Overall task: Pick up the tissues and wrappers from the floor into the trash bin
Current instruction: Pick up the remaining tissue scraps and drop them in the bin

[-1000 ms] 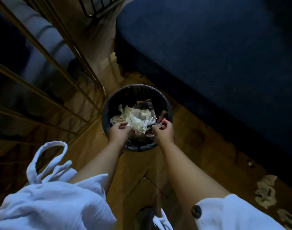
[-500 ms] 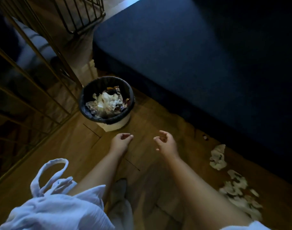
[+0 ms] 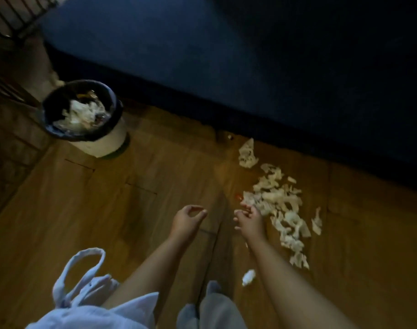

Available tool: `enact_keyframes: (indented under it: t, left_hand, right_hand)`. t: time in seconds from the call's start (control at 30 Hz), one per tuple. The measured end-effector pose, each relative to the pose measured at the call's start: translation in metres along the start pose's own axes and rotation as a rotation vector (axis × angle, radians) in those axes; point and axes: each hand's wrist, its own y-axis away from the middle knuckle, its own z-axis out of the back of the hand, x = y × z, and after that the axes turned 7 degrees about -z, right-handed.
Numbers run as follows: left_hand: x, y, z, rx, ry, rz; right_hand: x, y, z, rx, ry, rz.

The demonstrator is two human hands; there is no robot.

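Brown wood floor [image 3: 107, 222] fills the low part of the room, and a big dark blue bed [image 3: 226, 55] runs along the far side. Both of the person's hands hang over the floor. Each grip is loose and holds nothing — the fingers curl a little, with no paper in them.

The tissues [image 3: 278, 205] lie to the right of the hands in a long messy strip. It starts close to the bed edge and runs back toward the person's feet. The right hand [image 3: 250, 222] is the near one. Its fingertips are right at the left side of the strip, but I cannot tell if they touch it. The left hand [image 3: 187, 220] is over plain floor, a bit apart from the paper. One small white scrap [image 3: 249, 276] lies alone beside the right arm.

The trash bin [image 3: 103, 143] stands well off to the left and farther away, close to the bed, with crumpled paper inside. Between the strip and the bin I see only wood — I think a handful could go straight across. The bed edge is tight behind the far tissues, so scooping from the near side looks easier.
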Motion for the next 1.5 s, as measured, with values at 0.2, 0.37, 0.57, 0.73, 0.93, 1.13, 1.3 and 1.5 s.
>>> enact_keyframes:
  t: [0.2, 0.37, 0.57, 0.73, 0.93, 1.13, 1.3, 1.5]
  left_hand:
    - [0.051, 0.049, -0.071, 0.164, -0.100, -0.031]
    - [0.098, 0.056, -0.146, 0.243, -0.163, -0.029]
    - [0.182, 0.018, -0.252, 0.245, -0.227, -0.082]
    - [0.276, -0.048, -0.328, 0.308, -0.387, -0.148]
    - [0.364, -0.112, -0.387, 0.440, -0.864, -0.215]
    - [0.391, -0.137, -0.392, 0.374, -0.526, -0.217]
    - [0.356, -0.139, -0.380, 0.177, -0.289, -0.139]
    - [0.302, -0.135, -0.370, 0.084, -0.263, -0.175]
  right_hand:
    - [-0.094, 0.003, 0.074, -0.111, -0.093, -0.093]
    - [-0.167, -0.024, 0.132, -0.175, -0.119, -0.160]
    - [-0.256, -0.111, 0.170, -0.194, -0.082, -0.143]
    - [-0.328, -0.211, 0.171, -0.174, 0.175, -0.008]
    - [-0.385, -0.313, 0.172, 0.016, 0.941, 0.277]
    - [-0.403, -0.345, 0.177, 0.145, 0.930, 0.418]
    - [-0.407, -0.340, 0.190, 0.049, 0.620, 0.396]
    - [-0.410, -0.341, 0.228, -0.421, 0.208, 0.320]
